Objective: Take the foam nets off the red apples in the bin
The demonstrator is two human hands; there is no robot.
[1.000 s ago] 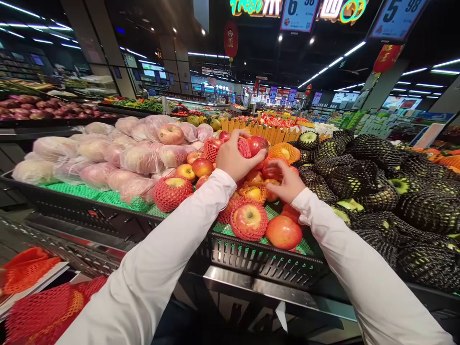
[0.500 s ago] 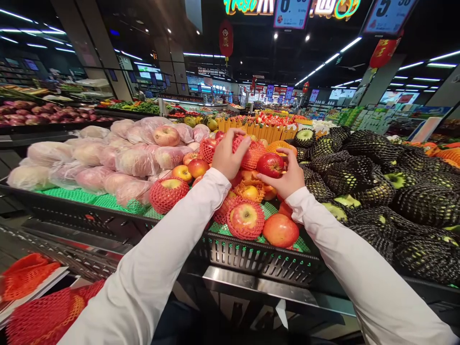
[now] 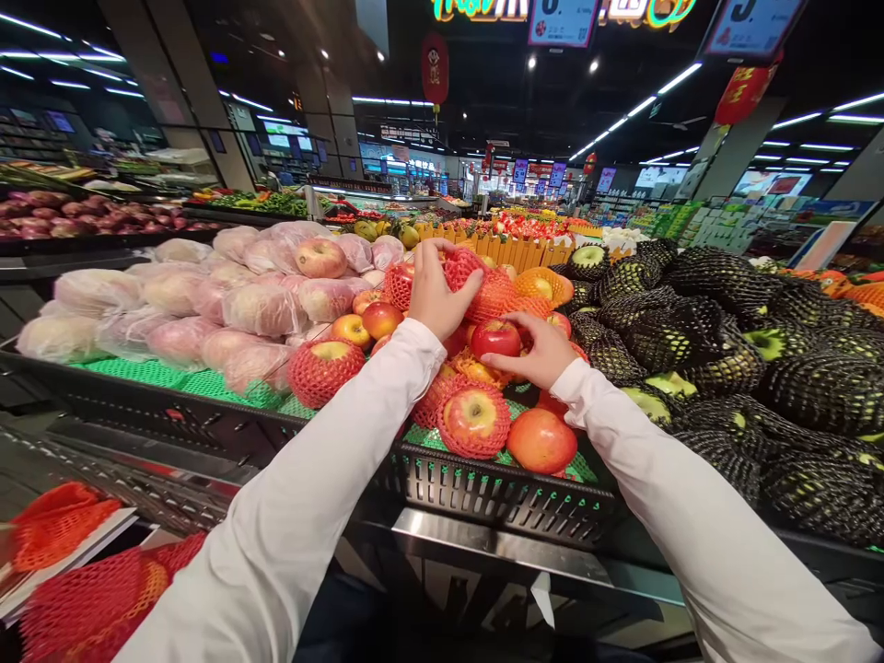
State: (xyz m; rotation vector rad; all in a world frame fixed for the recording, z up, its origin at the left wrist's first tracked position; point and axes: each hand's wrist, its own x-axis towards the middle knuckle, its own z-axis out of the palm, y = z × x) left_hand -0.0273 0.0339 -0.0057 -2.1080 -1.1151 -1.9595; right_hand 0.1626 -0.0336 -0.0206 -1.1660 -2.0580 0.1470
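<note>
My right hand (image 3: 540,350) holds a dark red, unwrapped apple (image 3: 495,339) low over the heap, with the thumb on its near side and the fingers curled behind. To its left, my left hand (image 3: 442,293) curves around an apple in a red foam net (image 3: 464,267); its fingers partly hide the fruit. Below the hands lie an apple in a coral foam net (image 3: 473,419) and a bare red-orange apple (image 3: 542,440). Another netted apple (image 3: 326,372) sits left of my left forearm.
A black slatted crate (image 3: 501,488) edges the display at the front. Bagged pale pink fruit (image 3: 259,308) is piled on the left. Green-yellow fruit in black nets (image 3: 691,322) fills the right side. Loose red nets (image 3: 103,589) lie at lower left.
My right hand has moved down and left with the dark red apple, bringing it onto the heap. My left hand has barely shifted; more red netting shows between its fingers and thumb.
</note>
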